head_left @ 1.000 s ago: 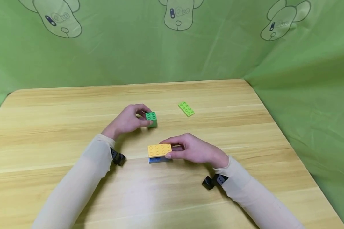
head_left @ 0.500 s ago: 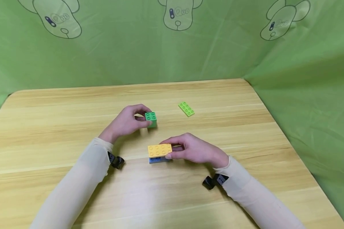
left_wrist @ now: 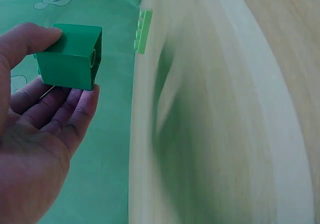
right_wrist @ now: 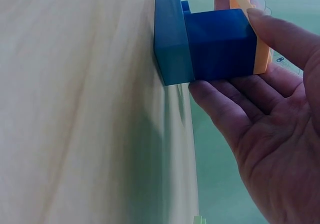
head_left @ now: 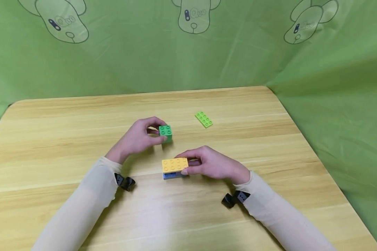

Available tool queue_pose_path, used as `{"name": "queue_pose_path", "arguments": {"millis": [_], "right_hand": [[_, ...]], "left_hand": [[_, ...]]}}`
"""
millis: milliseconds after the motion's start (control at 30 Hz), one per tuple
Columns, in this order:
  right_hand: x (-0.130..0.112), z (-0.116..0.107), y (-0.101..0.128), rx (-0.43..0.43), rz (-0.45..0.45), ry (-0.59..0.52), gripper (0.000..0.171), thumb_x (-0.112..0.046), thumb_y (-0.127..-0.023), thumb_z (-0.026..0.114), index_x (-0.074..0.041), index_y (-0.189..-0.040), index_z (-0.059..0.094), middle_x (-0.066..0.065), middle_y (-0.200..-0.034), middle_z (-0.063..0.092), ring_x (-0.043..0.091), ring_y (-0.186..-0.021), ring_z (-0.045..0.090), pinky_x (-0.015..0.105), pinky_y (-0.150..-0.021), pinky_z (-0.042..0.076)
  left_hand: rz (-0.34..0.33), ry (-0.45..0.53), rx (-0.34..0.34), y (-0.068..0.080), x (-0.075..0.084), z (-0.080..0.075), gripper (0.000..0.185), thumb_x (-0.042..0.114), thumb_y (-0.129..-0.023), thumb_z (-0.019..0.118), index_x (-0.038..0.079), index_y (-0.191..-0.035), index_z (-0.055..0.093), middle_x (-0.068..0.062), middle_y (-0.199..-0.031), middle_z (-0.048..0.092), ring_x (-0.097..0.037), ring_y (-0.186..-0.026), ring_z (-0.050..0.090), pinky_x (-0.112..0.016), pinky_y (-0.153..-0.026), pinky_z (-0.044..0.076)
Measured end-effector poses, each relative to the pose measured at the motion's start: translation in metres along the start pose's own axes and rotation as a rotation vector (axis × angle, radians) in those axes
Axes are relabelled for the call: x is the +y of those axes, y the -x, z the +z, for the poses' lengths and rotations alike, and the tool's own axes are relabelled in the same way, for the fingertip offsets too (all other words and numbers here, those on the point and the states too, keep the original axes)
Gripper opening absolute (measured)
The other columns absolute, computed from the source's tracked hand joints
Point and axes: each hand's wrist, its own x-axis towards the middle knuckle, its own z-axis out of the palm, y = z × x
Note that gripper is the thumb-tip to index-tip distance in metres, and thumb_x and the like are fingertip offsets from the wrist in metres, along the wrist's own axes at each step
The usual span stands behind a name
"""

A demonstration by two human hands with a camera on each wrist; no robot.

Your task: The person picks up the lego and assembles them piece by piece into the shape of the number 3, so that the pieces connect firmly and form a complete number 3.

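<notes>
My left hand (head_left: 138,137) pinches a green 2x2 toy building brick (head_left: 165,130) between thumb and fingers. In the left wrist view that green brick (left_wrist: 70,66) is held off the table, its hollow underside facing the tabletop. Nearer to me, my right hand (head_left: 216,164) grips the right end of a small stack. The right wrist view shows its layers: a lighter blue brick (right_wrist: 172,43) at the bottom, a dark blue brick (right_wrist: 220,46) above it, and a yellow plate (right_wrist: 263,53) on top. The stack appears to stand on the table. My right fingers touch the dark blue brick and the plate.
A lime-green studded plate (head_left: 204,119) lies flat on the wooden table (head_left: 254,139), beyond both hands. Green cloth (head_left: 138,62) with printed animal heads hangs behind the table and along its right side.
My left hand has come slightly toward me with the green brick, its forearm shifting a little left. My right hand and the stack have stayed put.
</notes>
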Motion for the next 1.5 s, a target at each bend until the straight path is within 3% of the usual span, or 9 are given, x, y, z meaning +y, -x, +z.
{"name": "queue_pose_path", "arguments": {"millis": [233, 733, 1267, 1500], "right_hand": [[-0.001, -0.001, -0.002, 0.006, -0.010, 0.030, 0.039, -0.014, -0.091, 0.073, -0.006, -0.128, 0.064, -0.001, -0.113, 0.069, 0.015, -0.103, 0.065, 0.030, -0.087, 0.054], [-0.001, 0.003, 0.001, 0.023, 0.003, 0.046, 0.039, -0.010, -0.089, 0.074, -0.003, -0.126, 0.064, 0.002, -0.115, 0.068, 0.015, -0.106, 0.065, 0.028, -0.087, 0.054], [-0.002, 0.002, -0.003, 0.026, 0.016, -0.019, 0.037, -0.005, -0.088, 0.074, 0.004, -0.122, 0.063, 0.008, -0.114, 0.068, 0.016, -0.105, 0.065, 0.029, -0.087, 0.054], [0.000, 0.003, -0.004, 0.025, 0.023, -0.013, 0.037, -0.004, -0.088, 0.074, 0.004, -0.122, 0.063, 0.009, -0.114, 0.068, 0.017, -0.105, 0.066, 0.027, -0.087, 0.053]], "left_hand": [[0.068, 0.032, 0.010, 0.006, 0.007, 0.002, 0.040, 0.013, -0.086, 0.076, 0.003, -0.122, 0.063, -0.008, -0.112, 0.063, -0.025, -0.103, 0.061, -0.045, -0.096, 0.049], [0.177, 0.082, 0.011, 0.014, 0.019, 0.019, 0.036, 0.009, -0.084, 0.078, 0.004, -0.117, 0.065, -0.005, -0.108, 0.065, -0.022, -0.099, 0.062, -0.048, -0.095, 0.049], [0.255, 0.094, 0.002, 0.027, 0.034, 0.029, 0.034, 0.011, -0.083, 0.079, 0.007, -0.115, 0.067, -0.001, -0.110, 0.066, -0.019, -0.098, 0.064, -0.038, -0.093, 0.051], [0.327, 0.065, 0.002, 0.032, 0.032, 0.034, 0.032, 0.009, -0.082, 0.080, 0.006, -0.112, 0.068, 0.001, -0.108, 0.066, -0.017, -0.096, 0.065, -0.036, -0.090, 0.053]]}}
